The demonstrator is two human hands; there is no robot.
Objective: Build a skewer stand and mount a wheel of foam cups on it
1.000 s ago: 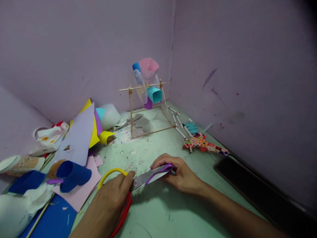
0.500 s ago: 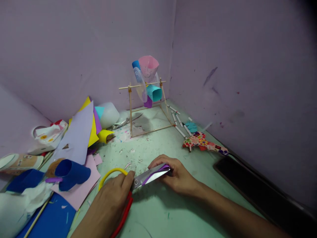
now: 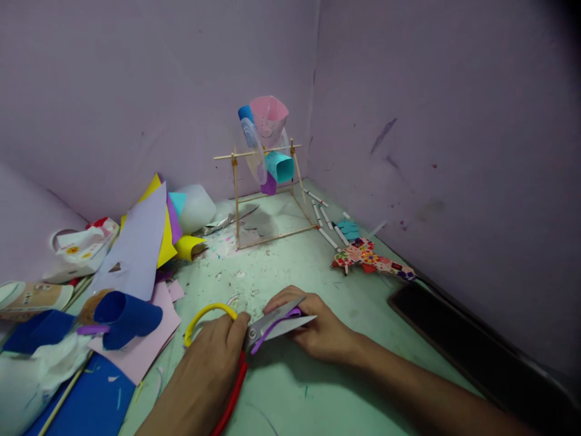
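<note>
My left hand [image 3: 213, 357] is wrapped round the handles of a pair of scissors [image 3: 254, 334], one yellow and one red. The blades point to the right and stand apart, with a thin purple paper strip [image 3: 275, 327] between them. At the blade tips my right hand [image 3: 318, 327] is closed on the far end of that strip. Its fingertips are partly hidden behind the blades. Beyond the hands stands a wooden stick frame [image 3: 236, 200] carrying a wheel of pink, teal, blue and purple paper cups [image 3: 270, 118].
On the left lie coloured paper sheets [image 3: 131, 242], a blue paper roll [image 3: 129, 318], a paper cup [image 3: 36, 298] and crumpled white plastic. Toward the right are white markers [image 3: 327, 239], a floral-patterned item [image 3: 370, 260] and a long black object [image 3: 458, 339] by the wall.
The scissor blades are spread wider than before, and the purple strip hangs lower near the pivot. The whole view has shifted slightly.
</note>
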